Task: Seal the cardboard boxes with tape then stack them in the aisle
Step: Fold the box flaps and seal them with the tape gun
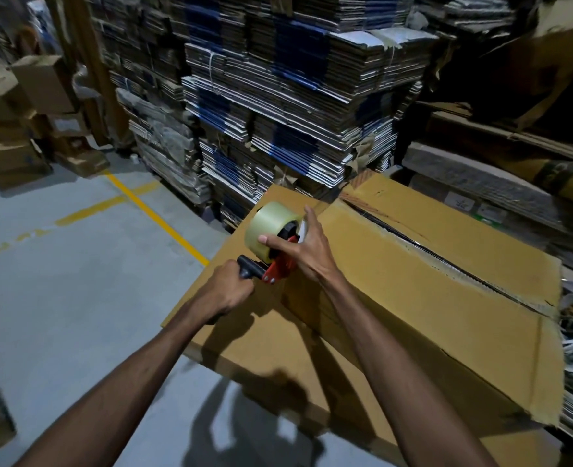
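Note:
A large brown cardboard box (430, 284) lies in front of me, its top flaps meeting along a dark open seam (423, 251). It rests on a lower flat brown box (265, 348). My left hand (228, 291) grips the black handle of a red tape dispenser (278, 264). The dispenser carries a roll of clear tape (270, 220) and is held at the box's near left end. My right hand (303, 244) holds the roll, thumb on its front face and fingers over the top.
Tall stacks of flattened cartons (278, 106) stand behind the box. Loose boxes (25, 106) pile at the far left. The grey floor (76, 298) with yellow lines (150, 210) stretches to the left. Shelves with cardboard (514, 156) fill the right.

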Tool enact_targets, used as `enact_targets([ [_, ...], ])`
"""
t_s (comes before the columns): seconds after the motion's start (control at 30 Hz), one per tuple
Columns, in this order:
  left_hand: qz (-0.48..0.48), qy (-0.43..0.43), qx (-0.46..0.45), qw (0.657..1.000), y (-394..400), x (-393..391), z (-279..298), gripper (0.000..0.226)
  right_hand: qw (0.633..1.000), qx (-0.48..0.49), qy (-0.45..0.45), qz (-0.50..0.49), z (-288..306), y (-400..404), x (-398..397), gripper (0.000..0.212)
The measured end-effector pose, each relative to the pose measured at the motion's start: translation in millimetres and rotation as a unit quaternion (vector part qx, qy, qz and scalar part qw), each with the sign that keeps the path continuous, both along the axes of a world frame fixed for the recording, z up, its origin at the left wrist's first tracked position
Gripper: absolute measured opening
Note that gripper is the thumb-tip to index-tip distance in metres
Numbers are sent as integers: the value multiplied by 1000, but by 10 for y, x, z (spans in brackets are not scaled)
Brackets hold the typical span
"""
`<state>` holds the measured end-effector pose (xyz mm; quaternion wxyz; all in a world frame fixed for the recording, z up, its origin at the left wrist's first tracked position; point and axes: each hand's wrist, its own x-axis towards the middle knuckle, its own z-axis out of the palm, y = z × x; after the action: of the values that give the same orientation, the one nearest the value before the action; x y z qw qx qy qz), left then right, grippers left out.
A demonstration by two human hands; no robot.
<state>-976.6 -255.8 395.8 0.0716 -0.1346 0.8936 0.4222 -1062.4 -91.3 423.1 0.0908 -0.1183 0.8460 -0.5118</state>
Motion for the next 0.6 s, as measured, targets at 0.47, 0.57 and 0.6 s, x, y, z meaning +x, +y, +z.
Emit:
enact_targets([
  [0.47, 14, -38, -106, 994, -102, 185, -436, 26, 988, 134, 77, 25, -194, 5, 236, 131],
  [0.57, 24, -51, -107, 993, -167, 139, -515, 24, 992, 101, 19, 72, -33, 146, 115, 125],
  [0.6, 23, -62, -110, 992, -203, 128, -541, 19, 994, 70, 1, 84, 15, 242, 62, 111],
])
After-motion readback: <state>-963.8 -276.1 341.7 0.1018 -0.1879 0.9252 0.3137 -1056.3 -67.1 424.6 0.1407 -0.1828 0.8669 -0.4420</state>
